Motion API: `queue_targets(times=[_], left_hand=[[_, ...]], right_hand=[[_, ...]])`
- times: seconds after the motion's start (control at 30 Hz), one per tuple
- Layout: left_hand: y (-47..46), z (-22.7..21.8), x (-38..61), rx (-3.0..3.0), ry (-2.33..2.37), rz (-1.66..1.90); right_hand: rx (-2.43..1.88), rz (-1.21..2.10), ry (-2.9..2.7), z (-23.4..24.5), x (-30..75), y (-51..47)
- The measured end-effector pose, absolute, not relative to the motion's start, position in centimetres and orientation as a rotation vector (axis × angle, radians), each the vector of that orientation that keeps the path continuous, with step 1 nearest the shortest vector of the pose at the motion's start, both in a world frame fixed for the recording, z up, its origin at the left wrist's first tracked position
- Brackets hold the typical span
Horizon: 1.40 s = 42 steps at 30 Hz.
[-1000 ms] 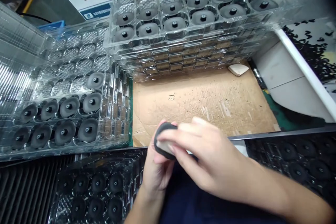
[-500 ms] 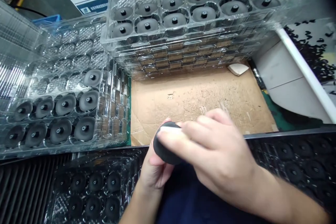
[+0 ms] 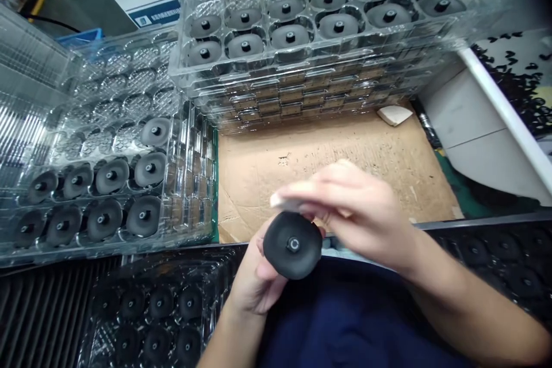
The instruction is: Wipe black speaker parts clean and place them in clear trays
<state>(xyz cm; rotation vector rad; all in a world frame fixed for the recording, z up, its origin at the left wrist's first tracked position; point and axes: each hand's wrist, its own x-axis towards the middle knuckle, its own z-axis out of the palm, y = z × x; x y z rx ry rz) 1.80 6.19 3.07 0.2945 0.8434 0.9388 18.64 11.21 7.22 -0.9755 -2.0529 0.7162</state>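
Observation:
My left hand [image 3: 259, 276] is closed round the edge of a black round disc [image 3: 282, 259] with a small raised hub at its centre. The disc's broad face is turned up toward me. Just above and to the right of it, my right hand [image 3: 349, 207], smeared by motion, pinches a small white pad [image 3: 285, 202]. The pad sits close over the disc's upper edge; whether they touch I cannot tell. Part of the pad is hidden by the fingers.
Clear plastic trays of similar discs stand at the left [image 3: 103, 224] and the back [image 3: 293, 40]. A cardboard sheet [image 3: 259, 178] covers the bench, with a white wedge-shaped piece [image 3: 394, 115] on it. Dark trays [image 3: 159, 310] lie nearer me. Small black parts [image 3: 521, 92] lie at the right.
My right hand has lifted off the disc's face and moved up with the white pad. The disc has tilted, so its face and hub now show.

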Motion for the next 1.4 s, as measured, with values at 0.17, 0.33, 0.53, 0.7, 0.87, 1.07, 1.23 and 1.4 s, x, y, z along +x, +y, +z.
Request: queue_targets(times=[0.17,0.33,0.53,0.7,0.87,1.07,1.23,1.4], left_hand=[[6.1,2.8,0.9,0.212,0.555,0.911],[6.3,2.3,0.4,0.177,0.594,0.897],[6.4,2.5,1.3,0.212,0.692,0.952],[6.9,2.8,1.8,0.257,0.793,1.093],[7.8,3.3,1.1,0.269,0.892,1.207],[7.8,3.6,2.9,0.306,0.878,1.237],[6.8,3.7,3.2,0.386,0.871,1.180],[6.4,3.3,3.2,0.362,0.907,1.129]], right_hand=[[-1.393,0.844,-1.905,1.3,20.1,10.0],[-1.443,0.953,-1.993,-2.4,20.3,7.7],[-1.452,0.792,-1.751,5.1,19.1,8.8],[-0.959,0.626,-1.959,8.0,15.8,8.0],[-1.190,0.745,-2.076,6.1,18.8,8.2],[-1.325,0.645,-1.849,8.0,19.8,8.1],[-0.956,0.662,-1.916,8.8,16.7,8.3],[-0.976,0.843,-1.983,8.2,16.1,9.3]])
